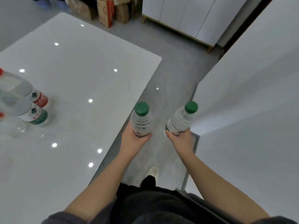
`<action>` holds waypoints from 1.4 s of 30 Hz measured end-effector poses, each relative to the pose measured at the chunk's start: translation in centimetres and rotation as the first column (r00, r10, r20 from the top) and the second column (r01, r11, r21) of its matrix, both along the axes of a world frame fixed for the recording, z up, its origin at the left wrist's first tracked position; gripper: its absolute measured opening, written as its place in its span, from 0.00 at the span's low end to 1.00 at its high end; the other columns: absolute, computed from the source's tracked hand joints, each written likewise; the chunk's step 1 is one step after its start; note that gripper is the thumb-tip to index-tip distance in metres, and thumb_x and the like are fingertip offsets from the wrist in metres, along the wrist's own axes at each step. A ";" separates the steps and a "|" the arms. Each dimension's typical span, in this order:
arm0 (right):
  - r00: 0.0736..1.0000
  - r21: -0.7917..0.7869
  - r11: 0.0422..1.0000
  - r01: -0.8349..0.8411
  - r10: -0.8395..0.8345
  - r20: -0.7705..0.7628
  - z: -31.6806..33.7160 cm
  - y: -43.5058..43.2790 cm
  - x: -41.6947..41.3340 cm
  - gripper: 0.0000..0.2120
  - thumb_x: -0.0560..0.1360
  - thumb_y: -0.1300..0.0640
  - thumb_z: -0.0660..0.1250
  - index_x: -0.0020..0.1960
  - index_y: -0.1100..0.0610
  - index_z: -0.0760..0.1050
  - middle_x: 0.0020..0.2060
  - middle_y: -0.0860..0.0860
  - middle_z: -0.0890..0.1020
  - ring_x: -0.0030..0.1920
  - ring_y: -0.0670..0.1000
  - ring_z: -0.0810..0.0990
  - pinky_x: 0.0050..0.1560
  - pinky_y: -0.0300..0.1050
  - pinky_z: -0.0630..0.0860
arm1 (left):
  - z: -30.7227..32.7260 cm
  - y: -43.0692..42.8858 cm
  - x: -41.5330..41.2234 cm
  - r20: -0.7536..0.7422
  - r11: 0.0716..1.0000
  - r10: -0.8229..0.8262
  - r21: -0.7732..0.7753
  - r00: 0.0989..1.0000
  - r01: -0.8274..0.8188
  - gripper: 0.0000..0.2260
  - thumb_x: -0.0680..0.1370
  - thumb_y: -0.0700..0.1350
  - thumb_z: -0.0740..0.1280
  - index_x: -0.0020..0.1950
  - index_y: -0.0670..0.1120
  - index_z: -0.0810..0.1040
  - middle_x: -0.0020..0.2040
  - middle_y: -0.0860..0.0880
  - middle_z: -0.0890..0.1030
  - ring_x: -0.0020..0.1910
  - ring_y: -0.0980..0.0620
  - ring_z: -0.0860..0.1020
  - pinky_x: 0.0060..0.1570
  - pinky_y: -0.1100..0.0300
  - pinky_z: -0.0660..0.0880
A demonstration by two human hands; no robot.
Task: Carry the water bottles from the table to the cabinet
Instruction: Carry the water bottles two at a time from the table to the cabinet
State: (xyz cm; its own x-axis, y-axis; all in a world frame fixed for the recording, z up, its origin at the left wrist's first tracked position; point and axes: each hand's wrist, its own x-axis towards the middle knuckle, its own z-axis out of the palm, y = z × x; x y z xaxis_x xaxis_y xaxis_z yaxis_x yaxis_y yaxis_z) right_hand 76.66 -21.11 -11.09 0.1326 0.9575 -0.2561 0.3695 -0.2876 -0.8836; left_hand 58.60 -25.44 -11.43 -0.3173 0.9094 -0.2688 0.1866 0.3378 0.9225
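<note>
Bottle one (141, 120) gripped upright in left hand (135, 140); bottle two (180, 121), slightly tilted, gripped in right hand (179, 141). Both over floor, right of worktop (84, 70). Carrying step; next calls for walking to far cabinet (186, 15). Other bottles (38, 109) wait on worktop.

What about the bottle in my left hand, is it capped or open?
Capped: the bottle in the left hand has its green cap on its neck.

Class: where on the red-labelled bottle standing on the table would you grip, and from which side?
Probably round its labelled body, from the right, which is open: the red-labelled bottle stands upright, and the green-labelled bottle crowds its near side.
</note>
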 end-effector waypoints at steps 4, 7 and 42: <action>0.992 0.087 0.991 0.103 -0.096 -0.084 3.8 2.4 4.6 0.26 0.68 0.63 0.77 0.59 0.48 0.69 0.48 0.39 0.79 0.45 0.31 0.78 0.41 0.21 0.71 | 3.5 4.5 4.3 -0.007 0.993 -0.050 0.106 0.999 0.051 0.21 0.68 0.44 0.78 0.57 0.50 0.76 0.48 0.58 0.81 0.46 0.67 0.78 0.42 0.75 0.72; 0.979 0.172 0.972 0.160 -0.134 -0.151 7.8 4.9 6.8 0.24 0.68 0.64 0.76 0.55 0.44 0.70 0.47 0.38 0.79 0.45 0.32 0.79 0.43 0.25 0.74 | 7.8 8.1 6.6 0.000 0.981 -0.073 0.182 0.997 0.071 0.20 0.68 0.45 0.77 0.57 0.53 0.74 0.47 0.58 0.81 0.45 0.65 0.79 0.41 0.73 0.73; 0.968 0.607 0.755 0.249 -0.178 -0.175 31.3 19.9 6.6 0.24 0.66 0.56 0.78 0.57 0.46 0.72 0.51 0.41 0.82 0.52 0.43 0.81 0.56 0.50 0.80 | 31.4 29.0 6.0 -0.070 0.737 -0.379 0.580 0.923 0.347 0.23 0.66 0.44 0.79 0.58 0.53 0.76 0.50 0.57 0.84 0.51 0.57 0.82 0.54 0.52 0.79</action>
State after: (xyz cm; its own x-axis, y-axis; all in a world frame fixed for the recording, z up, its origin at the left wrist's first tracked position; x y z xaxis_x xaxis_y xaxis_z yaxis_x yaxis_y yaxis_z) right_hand 83.22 -1.19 20.23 0.3606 0.8606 0.3596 0.2653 0.2749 -0.9241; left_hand 64.65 3.52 19.94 0.0681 0.9411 0.3311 0.1340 -0.3375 0.9317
